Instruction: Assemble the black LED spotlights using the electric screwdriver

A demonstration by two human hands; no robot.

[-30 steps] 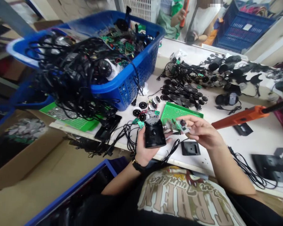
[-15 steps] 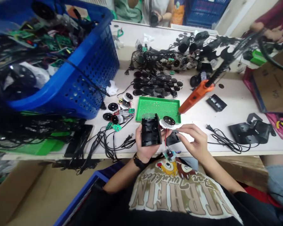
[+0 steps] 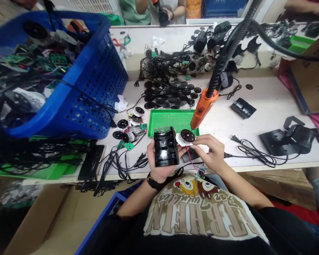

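Note:
My left hand [image 3: 159,170] is closed round a black plastic housing [image 3: 165,147] with a hollow, ribbed inside facing up. Pinched at its edge by my right hand [image 3: 211,151] is a white part topped with a slotted black disc [image 3: 187,136], just right of the housing. Red wires run down from this part to a small circuit board [image 3: 201,172], which hangs near my shirt. Behind both hands lies a green perforated tray [image 3: 172,118]. An orange electric screwdriver [image 3: 204,108] hangs on a black cable over the tray's right end.
A blue basket [image 3: 95,81] heaped with boards and cables stands at left. Nearby lie several disc parts with wires [image 3: 127,131]. Black discs [image 3: 170,95] cover the table's middle. A black housing [image 3: 243,108], a plug cord [image 3: 257,152] and a cardboard box [image 3: 315,76] are at right. People sit opposite.
My right fingers have closed on the edge of the disc part, where they were apart from it. The circuit board has swung right. The view has shifted, and the screwdriver hangs more upright.

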